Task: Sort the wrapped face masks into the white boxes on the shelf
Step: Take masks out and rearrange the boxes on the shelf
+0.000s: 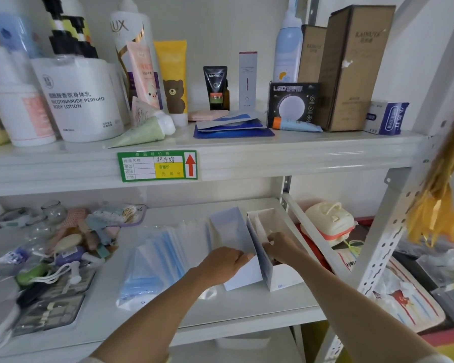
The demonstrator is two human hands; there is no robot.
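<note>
Both hands are down on the lower shelf (247, 307) at about 6 o'clock. Left hand (222, 263) curls over the front edge of the left white box (236, 239), fingers narrow and gripping the cardboard. Right hand (279, 246) reaches into the right white box (278, 271) with fingers bent; can't tell if it's actually holding anything in there. The two boxes sit touching, side by side, tops open.

Wrapped face masks (163, 258) are fanned out in a loose pile just beside the left box, at 9 o'clock from the hands, blue showing through clear wrappers.

On the edge above, at 12 o'clock, there's a green price tag (157, 166) with a red up arrow. Upper shelf has a big white tub reading "NICOTINAMIDE PERFUME BODY LOTION" (80, 100), a LUX bottle (127, 40), a black "Men" tube (215, 87), an "LED" box (292, 104) and tall brown KAINUTA cartons (357, 69).
</note>
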